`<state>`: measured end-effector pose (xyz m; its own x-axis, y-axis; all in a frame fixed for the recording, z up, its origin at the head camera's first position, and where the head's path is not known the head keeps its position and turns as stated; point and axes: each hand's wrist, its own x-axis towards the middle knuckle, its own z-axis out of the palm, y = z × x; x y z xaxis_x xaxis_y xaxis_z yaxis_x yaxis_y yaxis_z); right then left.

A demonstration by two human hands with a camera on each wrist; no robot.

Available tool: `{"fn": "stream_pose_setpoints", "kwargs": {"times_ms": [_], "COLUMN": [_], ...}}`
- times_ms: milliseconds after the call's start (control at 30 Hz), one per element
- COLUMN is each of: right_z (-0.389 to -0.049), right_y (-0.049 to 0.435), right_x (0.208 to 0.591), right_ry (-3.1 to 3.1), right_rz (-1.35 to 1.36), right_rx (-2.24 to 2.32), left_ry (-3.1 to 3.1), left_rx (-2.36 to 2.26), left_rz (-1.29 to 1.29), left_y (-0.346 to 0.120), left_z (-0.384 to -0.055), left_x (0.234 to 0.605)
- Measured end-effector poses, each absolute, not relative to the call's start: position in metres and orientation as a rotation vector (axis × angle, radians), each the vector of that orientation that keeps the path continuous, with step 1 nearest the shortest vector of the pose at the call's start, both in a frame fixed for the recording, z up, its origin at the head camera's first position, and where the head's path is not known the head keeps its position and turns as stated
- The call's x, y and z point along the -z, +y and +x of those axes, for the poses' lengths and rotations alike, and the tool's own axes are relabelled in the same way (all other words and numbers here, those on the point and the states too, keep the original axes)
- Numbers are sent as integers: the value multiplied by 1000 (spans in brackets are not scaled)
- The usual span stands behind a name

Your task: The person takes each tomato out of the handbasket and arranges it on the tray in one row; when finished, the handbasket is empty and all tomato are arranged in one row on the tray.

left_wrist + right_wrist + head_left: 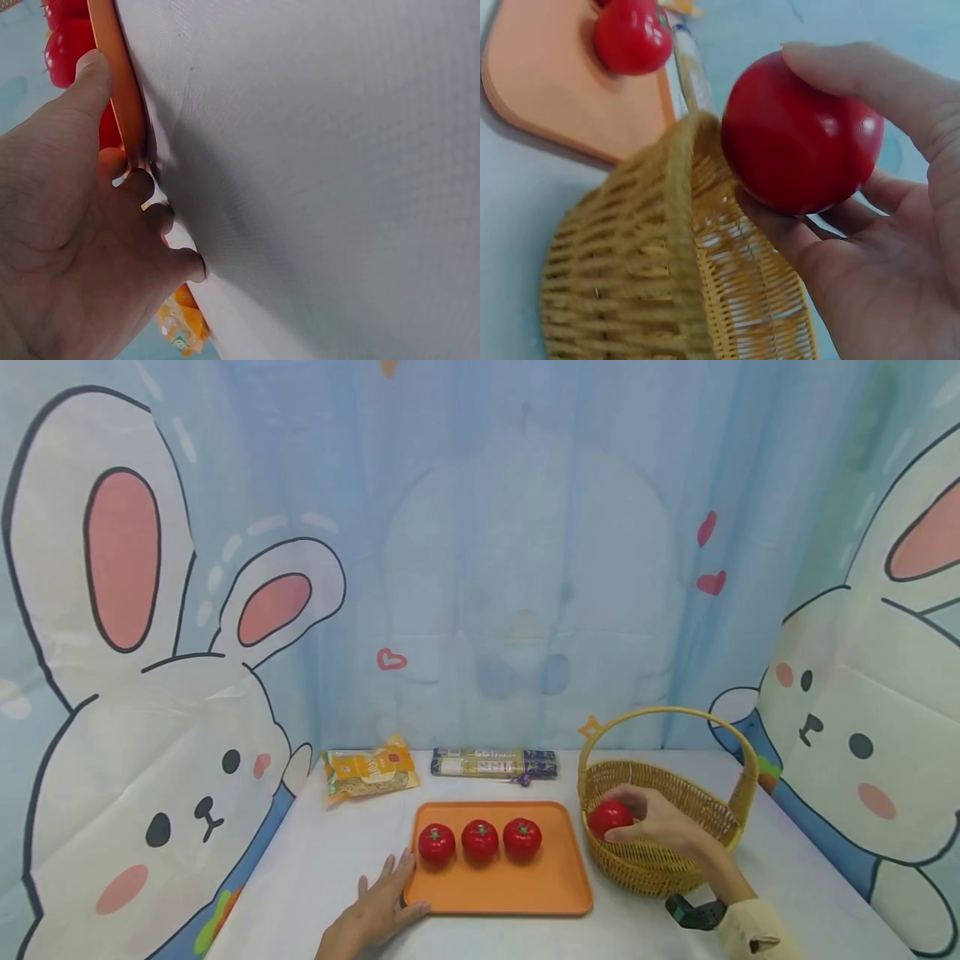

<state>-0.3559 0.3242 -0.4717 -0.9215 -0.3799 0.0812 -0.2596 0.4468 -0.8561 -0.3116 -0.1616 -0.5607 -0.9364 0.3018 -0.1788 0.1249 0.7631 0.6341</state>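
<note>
My right hand (651,817) grips a red tomato (802,135) between thumb and fingers. In the head view the tomato is over the left part of a woven basket (651,878). The right wrist view shows it close by the basket's rim. My left hand (378,902) touches the front left corner of an orange tray (517,891), fingers spread along its left side and thumb at the front edge. Three more tomatoes stand in a row on the tray: a left one (437,845), a middle one (480,842) and a right one (522,839).
Behind the tray lie a yellow food packet (371,770) and long blue-and-gold packages (493,764), with a small purple item (523,780) before them. The basket's tall handle (667,710) arches over it. A curtain with rabbit drawings (495,568) closes off the white table's back.
</note>
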Motion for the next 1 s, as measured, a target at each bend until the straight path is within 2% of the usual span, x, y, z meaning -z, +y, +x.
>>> {"fn": "stream_pose_setpoints", "kwargs": {"times_ms": [200,367,667,833,1000], "right_z": [-350,-342,-333,-334,-325], "right_y": [310,293,247,225,205], "right_x": [471,476,493,506,520], "right_ry": [2537,2542,3007,3185,3245], "right_rz": [-670,-798,-729,-703,-454], "right_rx": [1586,1602,1221,1009,1037], "left_ry": [2707,2715,2699,2701,2702], "left_rx": [-973,-935,-896,-919,-896], "left_rz": [394,357,324,338,339], "left_y": [-167,-164,-160,-162,-160], "left_z": [-315,-311,-308,-310,-309], "left_x": [573,564,552,561,559]}}
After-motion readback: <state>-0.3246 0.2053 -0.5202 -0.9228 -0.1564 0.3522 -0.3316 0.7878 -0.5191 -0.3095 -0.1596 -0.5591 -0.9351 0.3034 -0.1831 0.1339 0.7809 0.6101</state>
